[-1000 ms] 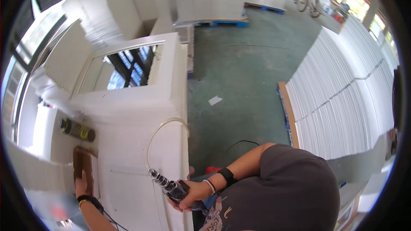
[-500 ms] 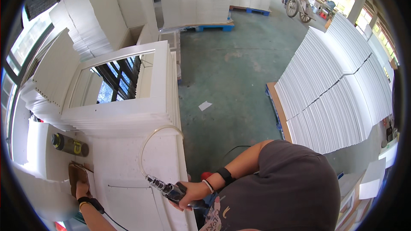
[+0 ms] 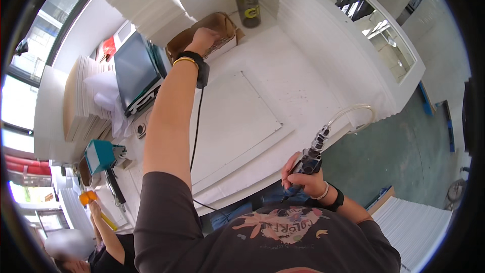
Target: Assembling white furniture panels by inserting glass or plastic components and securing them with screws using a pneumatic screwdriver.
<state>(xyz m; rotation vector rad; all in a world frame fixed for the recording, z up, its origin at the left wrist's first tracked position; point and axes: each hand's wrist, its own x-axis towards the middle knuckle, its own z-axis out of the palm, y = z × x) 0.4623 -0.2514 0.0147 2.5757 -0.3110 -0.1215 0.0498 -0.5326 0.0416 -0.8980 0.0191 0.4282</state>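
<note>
My left hand point(image 3: 204, 39) reaches down into a small open cardboard box point(image 3: 178, 43) at the far side of the white worktable. Its fingertips are hidden among small dark pieces too tiny to name. Around that wrist sit a black band and a yellow bangle, and a black cord runs from the band. Near my body at the table's front edge, my right hand point(image 3: 305, 179) is wrapped round a pneumatic screwdriver point(image 3: 306, 164), its bit pointing down toward me. A clear air hose point(image 3: 348, 110) curves from its metal fitting. Between my hands lies a flat white panel point(image 3: 237, 116).
A dark bottle point(image 3: 246, 5) stands beside the box. Mirrored white frames point(image 3: 374, 45) are stacked at the right. Left of my arm are a dark glossy panel point(image 3: 135, 68) and a teal tool point(image 3: 100, 155). A co-worker's hand point(image 3: 96, 212) holds an orange-headed mallet point(image 3: 87, 198) at lower left.
My view has swung left toward the table, bringing the co-worker into sight. My left hand stays in the cardboard box, and my right hand still grips the screwdriver.
</note>
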